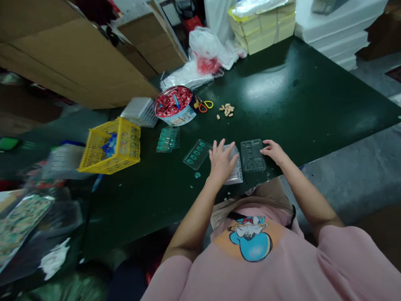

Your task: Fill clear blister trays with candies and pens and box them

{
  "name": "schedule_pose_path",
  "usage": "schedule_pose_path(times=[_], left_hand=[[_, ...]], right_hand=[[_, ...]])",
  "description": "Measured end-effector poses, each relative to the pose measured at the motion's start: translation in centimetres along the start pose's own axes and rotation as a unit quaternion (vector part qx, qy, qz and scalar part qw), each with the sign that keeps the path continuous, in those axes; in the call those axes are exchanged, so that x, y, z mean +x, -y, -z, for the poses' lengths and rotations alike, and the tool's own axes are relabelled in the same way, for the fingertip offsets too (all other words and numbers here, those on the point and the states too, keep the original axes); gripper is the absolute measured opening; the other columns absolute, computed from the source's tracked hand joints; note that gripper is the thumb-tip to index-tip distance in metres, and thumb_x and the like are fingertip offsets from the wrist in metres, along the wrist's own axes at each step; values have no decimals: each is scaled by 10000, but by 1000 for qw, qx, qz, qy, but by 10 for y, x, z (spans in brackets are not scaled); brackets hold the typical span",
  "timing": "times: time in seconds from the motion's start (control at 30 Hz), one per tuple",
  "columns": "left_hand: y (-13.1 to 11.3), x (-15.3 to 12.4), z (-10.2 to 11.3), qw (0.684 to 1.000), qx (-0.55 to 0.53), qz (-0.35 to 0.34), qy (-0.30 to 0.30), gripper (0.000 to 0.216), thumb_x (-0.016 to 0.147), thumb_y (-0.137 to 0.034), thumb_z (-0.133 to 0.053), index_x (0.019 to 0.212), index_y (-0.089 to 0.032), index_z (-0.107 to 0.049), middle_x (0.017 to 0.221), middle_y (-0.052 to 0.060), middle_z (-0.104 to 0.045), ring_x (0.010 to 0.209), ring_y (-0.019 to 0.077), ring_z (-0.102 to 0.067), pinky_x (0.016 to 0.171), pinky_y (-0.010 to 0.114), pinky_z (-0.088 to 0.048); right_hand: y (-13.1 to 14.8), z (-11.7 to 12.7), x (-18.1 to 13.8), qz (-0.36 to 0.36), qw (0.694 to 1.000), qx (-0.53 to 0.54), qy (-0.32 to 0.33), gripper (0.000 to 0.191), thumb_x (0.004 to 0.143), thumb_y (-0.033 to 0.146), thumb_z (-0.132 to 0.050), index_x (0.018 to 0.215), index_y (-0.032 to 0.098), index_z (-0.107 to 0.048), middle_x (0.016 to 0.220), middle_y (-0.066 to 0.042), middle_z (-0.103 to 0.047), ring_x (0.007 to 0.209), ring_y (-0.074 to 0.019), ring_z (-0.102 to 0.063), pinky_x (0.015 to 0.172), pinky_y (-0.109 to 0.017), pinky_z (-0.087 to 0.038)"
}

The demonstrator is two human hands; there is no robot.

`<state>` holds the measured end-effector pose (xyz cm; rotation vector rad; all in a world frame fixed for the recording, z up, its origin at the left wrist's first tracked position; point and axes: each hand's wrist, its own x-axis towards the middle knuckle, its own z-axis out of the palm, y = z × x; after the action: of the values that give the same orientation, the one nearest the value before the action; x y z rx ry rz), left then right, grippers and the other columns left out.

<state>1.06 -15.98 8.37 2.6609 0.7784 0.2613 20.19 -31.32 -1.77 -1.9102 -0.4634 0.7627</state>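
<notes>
My left hand (221, 161) lies palm down with its fingers spread over a stack of clear plastic trays (235, 173), covering part of it. To its right, my right hand (274, 151) has thumb and fingertips at the right edge of a single clear moulded plastic tray (253, 156) lying flat on the table. Left of my left hand is another clear tray (196, 154) with a row of green pieces in its pockets. A small green piece (197, 175) sits loose just below that tray. Farther left are some overlapping clear trays with green contents (168, 139).
The dark green table (300, 104) holds a round tub of red-wrapped items (175, 106), scissors (205, 105) and a pile of peanut-like pieces (227, 110). A yellow basket (109, 146) stands left. Plastic bags (206, 50), yellow stacks (265, 27) and white foam slabs (338, 31) line the back.
</notes>
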Motion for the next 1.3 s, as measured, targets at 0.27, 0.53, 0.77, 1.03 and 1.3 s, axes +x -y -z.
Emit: schedule_pose_path(times=[0.27,0.53,0.77,1.03,1.3], left_hand=[[-7,15,-1,997,-30,-66,-40,473,857,-332,-609,1317,-231,-570,1464,137,-441,1400,319,-328,1124,533,-296],[-3,11,-13,1000,-17,3,12,440,868,-341,-603,1303,-274,-580,1458,86,-471,1404,315,-328,1131,570,-241],[27,9,8,996,-50,-31,-67,413,881,-319,-568,1282,-224,-593,1442,105,-484,1410,268,-330,1147,511,-283],[54,-10,2,997,-69,12,-30,437,882,-335,-548,1302,-215,-579,1435,118,-490,1400,268,-352,1152,504,-282],[49,-6,-7,997,-61,55,-1,507,869,-396,-578,1343,-220,-553,1510,126,-389,1448,331,-223,1139,568,-236]], right_hand=[[7,-33,-15,77,985,-149,-36,604,740,408,-689,1267,141,-564,1115,-164,-637,892,-244,-643,869,-417,-495],[-2,-52,-20,22,990,137,-20,505,751,471,-610,1171,193,-604,824,-16,-664,742,-160,-612,672,-287,-490],[23,-35,10,44,979,199,-23,481,640,412,-693,1059,188,-621,678,51,-567,581,-102,-502,564,-233,-409],[38,-10,73,67,993,-49,-86,284,758,284,-621,1013,171,-669,772,-36,-638,783,-202,-602,831,-373,-479],[67,-55,-4,115,989,62,69,204,758,298,-678,940,205,-665,831,-25,-656,808,-174,-615,784,-316,-485]])
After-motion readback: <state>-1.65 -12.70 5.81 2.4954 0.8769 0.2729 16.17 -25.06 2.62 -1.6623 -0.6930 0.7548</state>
